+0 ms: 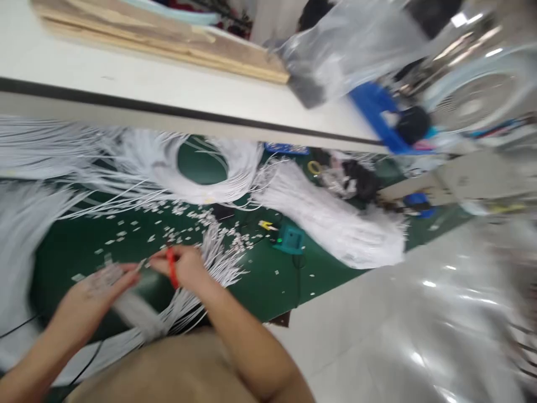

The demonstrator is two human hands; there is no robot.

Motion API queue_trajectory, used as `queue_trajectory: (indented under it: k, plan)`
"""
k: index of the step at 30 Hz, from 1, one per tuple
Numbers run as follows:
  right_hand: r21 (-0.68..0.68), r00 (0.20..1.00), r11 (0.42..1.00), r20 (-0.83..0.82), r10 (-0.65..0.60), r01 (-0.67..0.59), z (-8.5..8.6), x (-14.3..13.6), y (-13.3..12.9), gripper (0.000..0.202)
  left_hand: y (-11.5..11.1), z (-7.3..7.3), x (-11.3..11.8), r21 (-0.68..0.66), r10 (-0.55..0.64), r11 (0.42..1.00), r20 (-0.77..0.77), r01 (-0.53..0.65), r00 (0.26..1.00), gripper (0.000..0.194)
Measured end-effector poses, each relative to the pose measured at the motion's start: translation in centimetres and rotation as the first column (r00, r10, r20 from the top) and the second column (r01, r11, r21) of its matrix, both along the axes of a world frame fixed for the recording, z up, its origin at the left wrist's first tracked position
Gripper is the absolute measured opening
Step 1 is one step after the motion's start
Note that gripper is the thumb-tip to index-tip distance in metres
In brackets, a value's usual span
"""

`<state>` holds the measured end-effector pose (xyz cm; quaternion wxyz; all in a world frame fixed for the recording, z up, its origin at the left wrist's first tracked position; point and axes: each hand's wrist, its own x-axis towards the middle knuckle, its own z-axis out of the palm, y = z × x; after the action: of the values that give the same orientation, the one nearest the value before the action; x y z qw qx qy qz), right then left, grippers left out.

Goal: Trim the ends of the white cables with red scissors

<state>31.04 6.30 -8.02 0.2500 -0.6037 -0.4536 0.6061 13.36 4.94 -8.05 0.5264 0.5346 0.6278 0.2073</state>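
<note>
**Bare hands meeting at a small pale piece (pixel 143 263) over a green work surface (pixel 262 285)**

At the far left of the frame, white cables (pixel 17 224) run down in a thick, blurred bundle. Right of it, in the lower left, the left hand (pixel 90 299) has its thumb and finger closed at the piece, with translucent material (pixel 108 275) gathered against the hand. The piece lies between the two sets of fingertips, left of centre. The right hand (pixel 188 268) has its fingertips drawn together just beside the piece; blur hides whether they touch it. A red tool (pixel 172 267) sits among its curled fingers, its working end unclear. Good handling here likely depends on a light pinch near the piece's edge, the wrists steady, and the tool angled away from the opposite fingertips and cables. Around and beyond the right hand are cable ends (pixel 222 266) and scattered pale bits (pixel 241 240), among which a dropped piece would be hard to find. Farther right, at mid-frame, are a yellow-tipped item (pixel 265 225), a teal device (pixel 290 239) and a broad white bundle (pixel 331 229).
</note>
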Motion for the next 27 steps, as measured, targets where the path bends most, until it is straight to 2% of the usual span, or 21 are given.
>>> queue_trajectory:
  k: [2, 3, 5, 7, 10, 14, 23, 27]
  plan:
    - [-0.015, 0.979, 0.997, -0.190, -0.077, 0.076, 0.3, -0.5, 0.0, 0.022, -0.2, 0.6, 0.6, -0.015, 0.113, 0.993, -0.051, -0.113, 0.992, 0.033]
    - [-0.010, 0.967, 0.993, -0.226, -0.115, 0.115, 0.2, -0.7, 0.2, 0.020, -0.3, 0.6, 0.8, -0.024, 0.189, 0.982, 0.016, -0.189, 0.982, 0.038]
    - [-0.008, 0.947, 0.986, -0.276, -0.164, 0.169, -0.2, -1.2, 0.6, 0.017, -0.1, 0.5, 1.0, -0.022, 0.260, 0.966, 0.093, -0.259, 0.961, 0.042]
    - [-0.006, 0.921, 0.983, -0.349, -0.174, 0.184, -0.7, -1.5, 0.9, 0.014, 0.1, 0.5, 1.1, -0.027, 0.289, 0.957, 0.106, -0.287, 0.952, 0.041]
    - [-0.015, 0.908, 0.987, -0.388, -0.156, 0.163, -0.8, -1.8, 0.8, 0.015, 0.3, 1.4, 1.2, -0.028, 0.265, 0.964, 0.092, -0.263, 0.960, 0.038]
    - [-0.015, 0.923, 0.985, -0.348, -0.166, 0.171, -0.7, -2.0, 0.5, 0.015, 0.3, 2.3, 1.1, -0.039, 0.214, 0.976, 0.035, -0.212, 0.976, 0.036]
    - [0.045, 0.939, 0.990, -0.324, -0.113, 0.135, -0.9, -1.7, 0.3, 0.016, 0.5, 2.4, 0.9, -0.087, 0.126, 0.988, -0.024, -0.128, 0.992, 0.033]
    - [0.062, 0.955, 0.969, -0.196, -0.222, 0.238, -1.0, -2.9, -0.3, 0.014, 0.5, 2.1, 1.6, -0.029, 0.137, 0.990, -0.022, -0.138, 0.990, 0.027]
